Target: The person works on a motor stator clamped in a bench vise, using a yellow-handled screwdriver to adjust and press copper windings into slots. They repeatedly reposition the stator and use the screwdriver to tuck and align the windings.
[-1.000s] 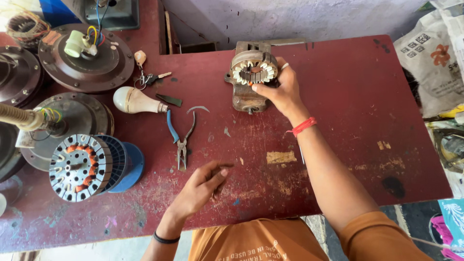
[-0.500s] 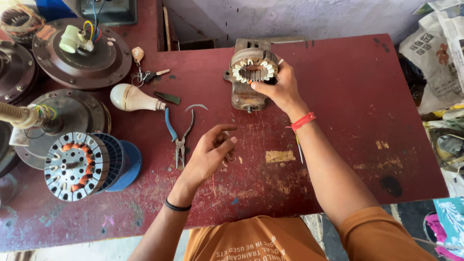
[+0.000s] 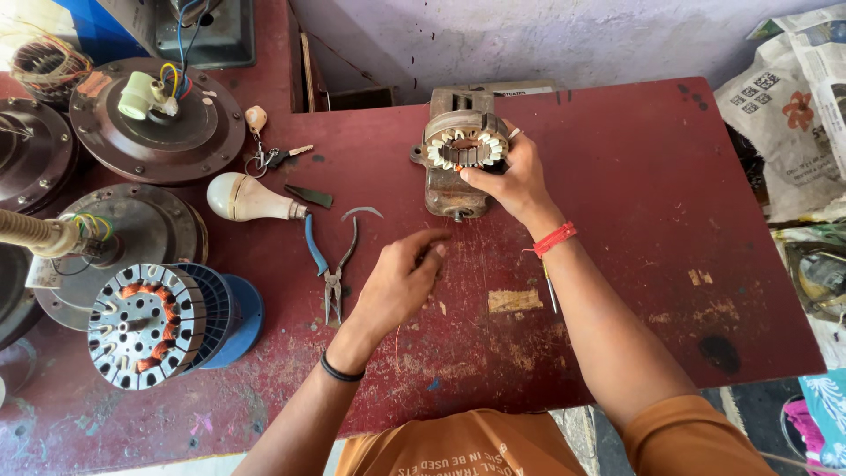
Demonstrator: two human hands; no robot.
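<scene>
Things on the red table (image 3: 617, 176)
Two hands, one light bulb (image 3: 247, 197), one pair of pliers (image 3: 332, 264), one bunch of keys (image 3: 269, 159)

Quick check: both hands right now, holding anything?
Left hand: fingers curled loosely, above the table, holding nothing visible.
Right hand: gripping the motor stator.

bare forearms; a black band on the left hand (image 3: 401, 282) wrist; a red thread on the right hand (image 3: 511, 176) wrist; orange shirt sleeves.
</scene>
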